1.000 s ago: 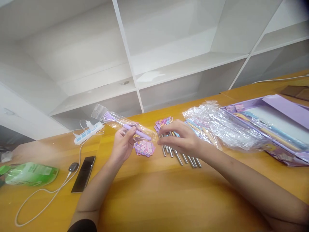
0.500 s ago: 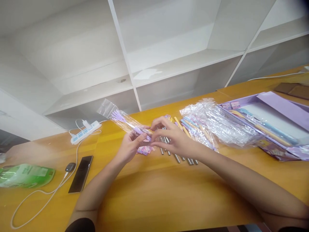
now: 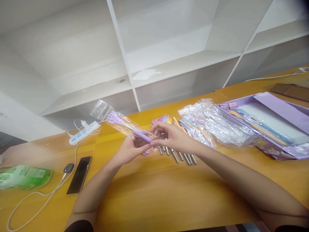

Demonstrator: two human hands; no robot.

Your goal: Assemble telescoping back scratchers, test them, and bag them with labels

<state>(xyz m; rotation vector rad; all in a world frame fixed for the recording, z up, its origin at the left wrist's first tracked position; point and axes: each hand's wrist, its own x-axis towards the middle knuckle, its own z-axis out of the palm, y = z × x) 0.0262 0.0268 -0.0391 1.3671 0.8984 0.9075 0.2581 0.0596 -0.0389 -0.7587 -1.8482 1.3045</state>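
A purple hand-shaped stick [image 3: 142,136] with a metal shaft lies inside a clear plastic bag [image 3: 100,109], tilted up to the left above the table. My left hand [image 3: 131,149] pinches the bagged stick from below, near its purple handle. At the handle's lower end, my right hand [image 3: 169,137] grips the edge of the bag with thumb and fingers. Under and behind my hands lie several similar sticks with metal ends [image 3: 175,157] and small colourful hand-shaped heads [image 3: 160,119]. A few pink pieces are partly hidden beneath my left hand.
Clear plastic bags [image 3: 217,124] and a purple box [image 3: 267,129] holding sticks are on the right. On the left are a power strip [image 3: 84,132], a phone [image 3: 79,175], a white cable and a green package [image 3: 26,177]. White shelving stands behind.
The bagged stick has shifted slightly left, and more of its purple handle shows. My left fingers have moved lower around it, uncovering the handle.
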